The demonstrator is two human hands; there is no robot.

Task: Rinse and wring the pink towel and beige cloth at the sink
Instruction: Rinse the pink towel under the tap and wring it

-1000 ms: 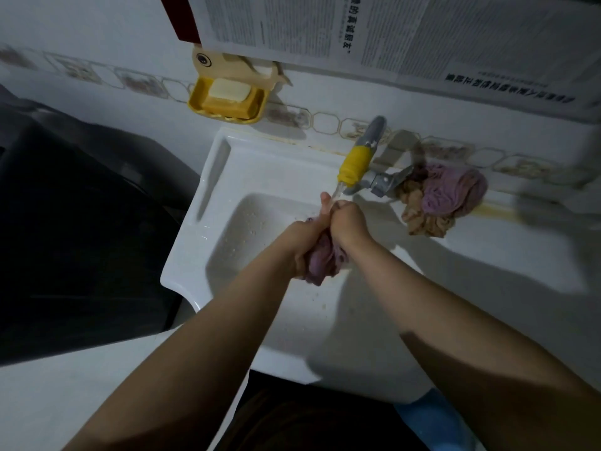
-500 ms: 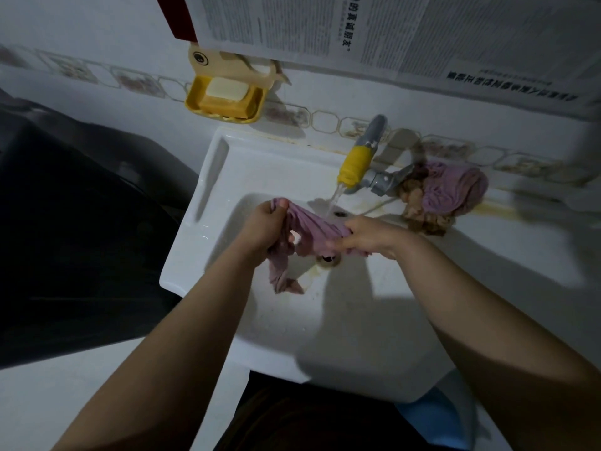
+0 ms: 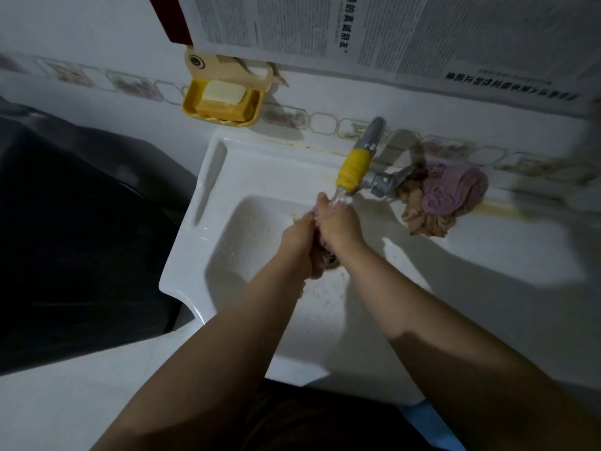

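Pink towel (image 3: 320, 255) bunched between both hands over sink (image 3: 201, 242), under tap (image 3: 353, 167).

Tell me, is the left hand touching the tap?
Apart. The head view shows the left hand gripping the pink cloth low in the basin, with open space up to the tap.

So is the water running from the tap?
Yes, on. A clear stream falls from the yellow end of the tap onto the right hand, which squeezes the pink cloth together with the left hand.
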